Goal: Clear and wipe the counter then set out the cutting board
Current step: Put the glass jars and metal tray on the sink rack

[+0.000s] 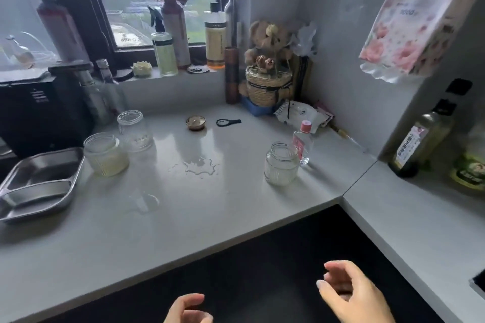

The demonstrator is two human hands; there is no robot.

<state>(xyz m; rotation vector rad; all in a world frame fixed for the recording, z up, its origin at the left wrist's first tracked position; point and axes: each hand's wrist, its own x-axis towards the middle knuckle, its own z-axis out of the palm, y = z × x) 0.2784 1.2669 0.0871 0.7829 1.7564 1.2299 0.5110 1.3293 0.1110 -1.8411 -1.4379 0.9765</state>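
Note:
The grey counter (236,199) carries three ribbed glass jars: one with yellowish liquid (105,153) at the left, an empty one (134,130) behind it, and one (281,163) at the right. A small clear bottle with a pink cap (303,140) stands beside the right jar. A water puddle (200,166) lies mid-counter. Further back are a small brown lid (195,122) and a black bottle opener (227,122). My left hand (187,309) and my right hand (351,292) hover below the counter's front edge, fingers loosely curled, holding nothing. No cutting board or cloth is visible.
A steel divided tray (39,183) sits at the left edge, next to a black appliance (34,110). Bottles line the windowsill (168,72). A plush toy in a woven basket (269,78) fills the corner, with packets (299,112) beside it. An oil bottle (420,139) stands at the right.

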